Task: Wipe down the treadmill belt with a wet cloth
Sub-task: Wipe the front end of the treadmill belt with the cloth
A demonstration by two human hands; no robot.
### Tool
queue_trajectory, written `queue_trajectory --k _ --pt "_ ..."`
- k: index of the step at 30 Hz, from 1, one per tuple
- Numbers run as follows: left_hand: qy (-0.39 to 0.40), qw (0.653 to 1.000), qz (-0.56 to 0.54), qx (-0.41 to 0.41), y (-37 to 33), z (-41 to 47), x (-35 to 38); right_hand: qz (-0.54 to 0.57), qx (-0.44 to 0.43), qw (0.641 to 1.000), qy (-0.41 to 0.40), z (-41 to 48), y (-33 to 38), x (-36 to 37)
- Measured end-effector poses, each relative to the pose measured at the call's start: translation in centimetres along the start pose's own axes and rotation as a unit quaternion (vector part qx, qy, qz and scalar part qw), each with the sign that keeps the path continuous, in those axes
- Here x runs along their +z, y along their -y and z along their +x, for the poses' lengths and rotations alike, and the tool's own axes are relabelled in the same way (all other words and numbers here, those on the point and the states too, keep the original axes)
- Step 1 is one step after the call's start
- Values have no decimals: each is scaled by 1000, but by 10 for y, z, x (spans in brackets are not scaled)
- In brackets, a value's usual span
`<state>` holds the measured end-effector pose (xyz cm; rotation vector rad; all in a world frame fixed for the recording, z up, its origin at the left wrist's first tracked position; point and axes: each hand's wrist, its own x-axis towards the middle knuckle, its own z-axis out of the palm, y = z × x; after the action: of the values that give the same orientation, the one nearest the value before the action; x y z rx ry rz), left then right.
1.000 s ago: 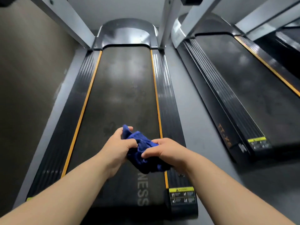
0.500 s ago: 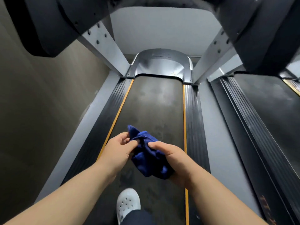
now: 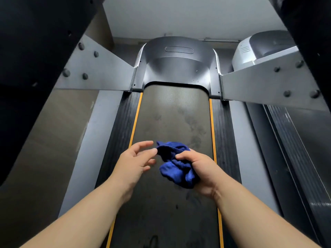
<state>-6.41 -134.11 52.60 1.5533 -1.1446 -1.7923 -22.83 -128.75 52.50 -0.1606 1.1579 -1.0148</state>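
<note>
Left hand (image 3: pixel 133 161) released, fingers spread | right hand (image 3: pixel 202 170) grips cloth (image 3: pixel 176 169) | long axis along belt (image 3: pixel 172 113)

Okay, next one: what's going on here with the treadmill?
A person faces a treadmill belt, gripping a bunched blue cloth in the right hand. The left hand is open beside it, fingertips at the cloth's edge; contact is unclear. The cloth looks held above the belt, smudges show ahead, and wiping seems not yet begun.

The crumpled blue cloth (image 3: pixel 176 169) is bunched up, held above the dark treadmill belt (image 3: pixel 172 113), which shows dusty smudges.
</note>
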Motion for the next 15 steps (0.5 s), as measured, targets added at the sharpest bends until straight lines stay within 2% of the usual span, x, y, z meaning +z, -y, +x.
queue_trajectory --k 7,10,15 --pt "-26 998 18 -62 -71 129 11 -10 -24 990 -142 110 112 1" --pt "-48 997 45 -39 -94 205 10 -16 -34 987 -158 181 154 2" --pt "-94 989 94 -60 -103 290 -2 -3 28 989 -144 257 183 12"
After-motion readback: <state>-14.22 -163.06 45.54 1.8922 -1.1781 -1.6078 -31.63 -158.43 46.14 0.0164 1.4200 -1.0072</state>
